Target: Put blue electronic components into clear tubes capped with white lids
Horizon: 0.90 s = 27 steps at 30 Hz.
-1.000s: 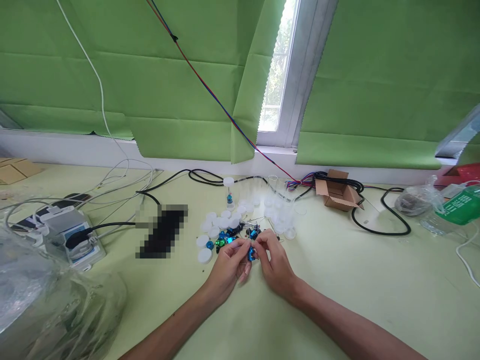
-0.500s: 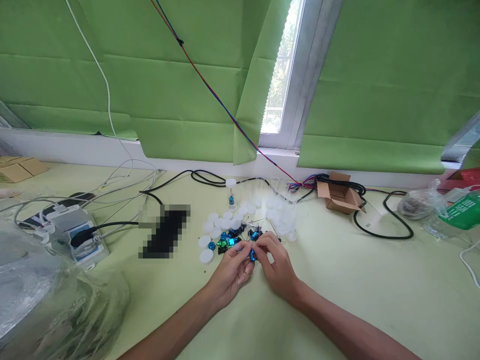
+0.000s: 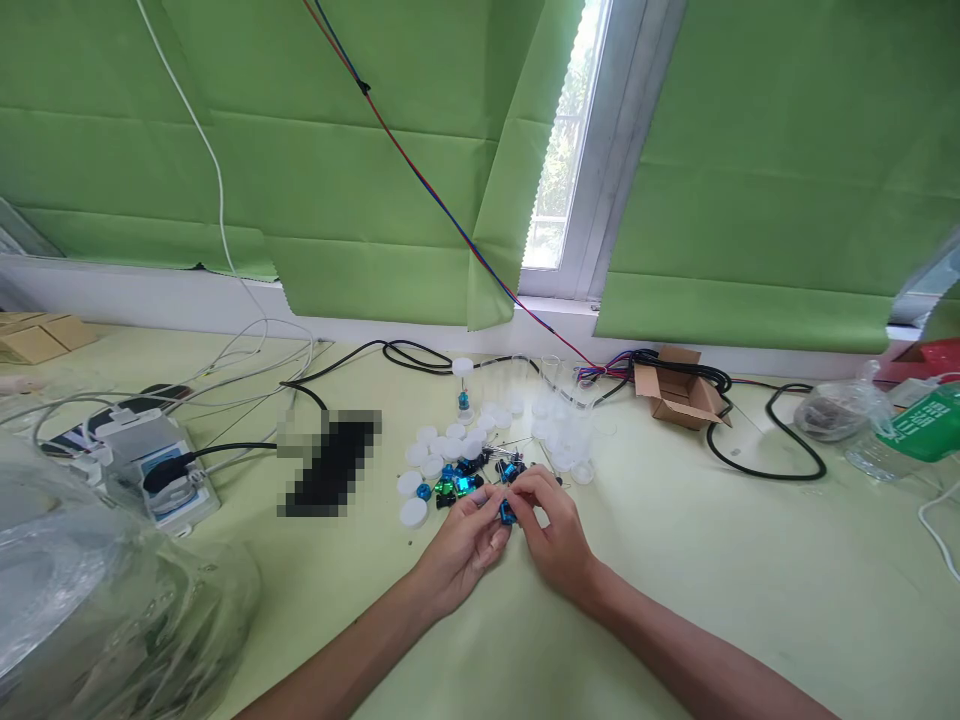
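Both hands meet over the near side of a cluster of small parts. A small shiny blue part (image 3: 507, 512) is pinched between the fingertips of my left hand (image 3: 469, 540) and my right hand (image 3: 555, 530); its exact kind is too small to make out. Just beyond lie several blue, green and black shiny pieces (image 3: 457, 485) and thin metal rods (image 3: 510, 445). Round white caps (image 3: 413, 513) are scattered to the left and behind. A clear tube with a white lid (image 3: 463, 368) stands upright, a blue piece (image 3: 463, 400) inside it.
Clear empty tubes (image 3: 551, 385) stand behind the caps. An open cardboard box (image 3: 679, 400) and black cable (image 3: 821, 460) lie to the right, near a bottle with a green label (image 3: 922, 425). Clear plastic wrap (image 3: 127, 610) and a power strip (image 3: 176, 490) occupy the left. A pixelated dark patch (image 3: 330, 465) hides something.
My hands stay in nearly the same place, both still pinching the blue part. The whole view has shifted very slightly.
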Tool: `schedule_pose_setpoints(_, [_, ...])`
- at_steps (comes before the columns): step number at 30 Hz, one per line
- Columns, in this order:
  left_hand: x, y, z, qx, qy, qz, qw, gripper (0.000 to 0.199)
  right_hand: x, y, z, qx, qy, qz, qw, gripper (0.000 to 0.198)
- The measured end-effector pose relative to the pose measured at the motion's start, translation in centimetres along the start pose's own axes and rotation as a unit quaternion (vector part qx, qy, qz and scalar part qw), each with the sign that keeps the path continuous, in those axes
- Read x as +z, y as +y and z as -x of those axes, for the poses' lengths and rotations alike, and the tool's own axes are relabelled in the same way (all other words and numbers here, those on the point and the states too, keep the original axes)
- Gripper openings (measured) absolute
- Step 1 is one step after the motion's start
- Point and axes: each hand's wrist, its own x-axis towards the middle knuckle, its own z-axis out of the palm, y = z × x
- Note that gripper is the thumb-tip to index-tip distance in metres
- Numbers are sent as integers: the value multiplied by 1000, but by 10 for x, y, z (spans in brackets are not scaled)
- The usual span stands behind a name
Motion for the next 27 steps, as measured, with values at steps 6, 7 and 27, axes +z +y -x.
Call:
schedule_pose_setpoints(6, [3,2,1,-1,-14,6,1000,26,0,0,0,20,6,-7,1000,17])
schedule_pose_setpoints(7, [4,3,1,-1,-21,5,1000,25,0,-1,1,25,10,-7,1000,17])
schedule_pose_setpoints(27, [3,13,2,12,-3,24,1000,27,0,-6,-1,2,27,21,999,11])
